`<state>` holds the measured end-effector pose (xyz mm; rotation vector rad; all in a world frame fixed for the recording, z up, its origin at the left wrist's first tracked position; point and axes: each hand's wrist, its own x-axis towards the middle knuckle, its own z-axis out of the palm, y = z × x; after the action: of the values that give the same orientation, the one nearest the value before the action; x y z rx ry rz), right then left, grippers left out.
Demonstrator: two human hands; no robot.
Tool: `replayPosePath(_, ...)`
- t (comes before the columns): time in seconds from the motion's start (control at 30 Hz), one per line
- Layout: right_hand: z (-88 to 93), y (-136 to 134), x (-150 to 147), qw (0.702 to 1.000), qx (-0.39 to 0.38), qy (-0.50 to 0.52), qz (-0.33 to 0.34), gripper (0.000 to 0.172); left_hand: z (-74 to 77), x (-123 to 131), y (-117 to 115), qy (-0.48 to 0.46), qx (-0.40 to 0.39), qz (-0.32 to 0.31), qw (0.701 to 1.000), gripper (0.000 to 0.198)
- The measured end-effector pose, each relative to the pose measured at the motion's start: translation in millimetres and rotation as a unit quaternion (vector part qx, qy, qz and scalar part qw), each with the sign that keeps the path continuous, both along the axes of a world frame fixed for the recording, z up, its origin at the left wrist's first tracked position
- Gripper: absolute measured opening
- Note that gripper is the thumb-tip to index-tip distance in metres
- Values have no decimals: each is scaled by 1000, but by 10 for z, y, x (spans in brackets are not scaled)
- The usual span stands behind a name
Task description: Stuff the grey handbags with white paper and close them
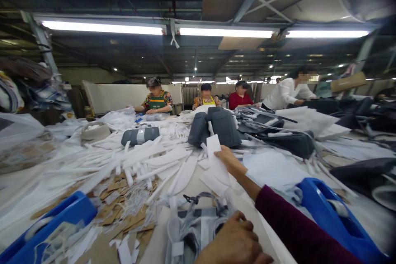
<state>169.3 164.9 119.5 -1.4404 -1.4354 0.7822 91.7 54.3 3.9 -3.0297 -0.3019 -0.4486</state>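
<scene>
My right hand (pixel 230 161), reaching out from a maroon sleeve, pinches a flat white foam sheet (pixel 213 145) between thumb and fingers. Behind that sheet stand padded dark grey bags (pixel 227 126). Low in the view, my left hand (pixel 230 239) lies with curled fingers on a grey bag with straps (pixel 198 225). Its fingertips are partly hidden against the bag. Clear plastic and pale straps lie over this bag. Loose white foam pieces (pixel 173 159) are heaped left of my right hand.
Blue tape dispensers stand at left (pixel 66 214) and right (pixel 337 214). Brown cardboard scraps (pixel 130 214) litter the near left. A rolled dark grey bag (pixel 140 135) lies farther back. Several co-workers sit or stand across the table, one in a white top (pixel 284 94).
</scene>
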Motion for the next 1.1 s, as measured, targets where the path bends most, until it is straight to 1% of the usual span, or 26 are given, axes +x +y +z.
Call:
replayPosePath(0.03,-13,-181,214,1000,13,17,-12,36,38,-10,-13,-8,-23,-1,1000,38)
replayPosePath(0.07,-52,-396,426,999,27,34,-22,44,86,-24,-37,-13,-36,5,999,35)
replayPosePath(0.13,-192,-907,816,996,62,58,-42,64,203,-52,-102,-18,-61,17,998,31)
replayPosePath(0.17,-279,-1179,979,995,71,57,-50,71,266,-57,-133,-14,-77,21,997,30)
replayPosePath(0.2,-367,-1443,1115,995,71,48,-58,73,327,-54,-155,-5,-94,25,995,32)
replayPosePath(0.27,-532,-1902,1307,996,52,20,-65,69,427,-21,-166,18,-121,31,992,35)
replayPosePath(0.3,-606,-2080,1368,997,37,8,-65,64,463,4,-159,31,-137,30,990,35)
replayPosePath(0.33,-676,-2221,1409,998,19,3,-63,60,490,28,-147,40,-152,28,987,33)
replayPosePath(0.4,-802,-2400,1449,999,-17,11,-50,56,530,64,-123,53,-178,23,982,31)
replayPosePath(0.47,-907,-2474,1451,998,-40,29,-25,56,560,77,-107,59,-192,24,979,29)
replayPosePath(0.57,-1009,-2470,1413,996,-52,57,34,58,594,83,-102,67,-198,22,978,28)
replayPosePath(0.67,-1044,-2400,1351,991,-53,89,86,59,609,103,-105,75,-203,20,976,27)
replayPosePath(0.87,-1072,-2192,1221,970,-105,142,167,66,586,118,-107,62,-210,30,975,28)
replayPosePath(1.0,-1124,-2072,1132,965,-105,151,188,70,553,86,-108,46,-226,34,973,25)
replayPosePath(1.1,-1150,-1987,1035,965,-119,155,177,70,531,66,-103,37,-227,31,973,25)
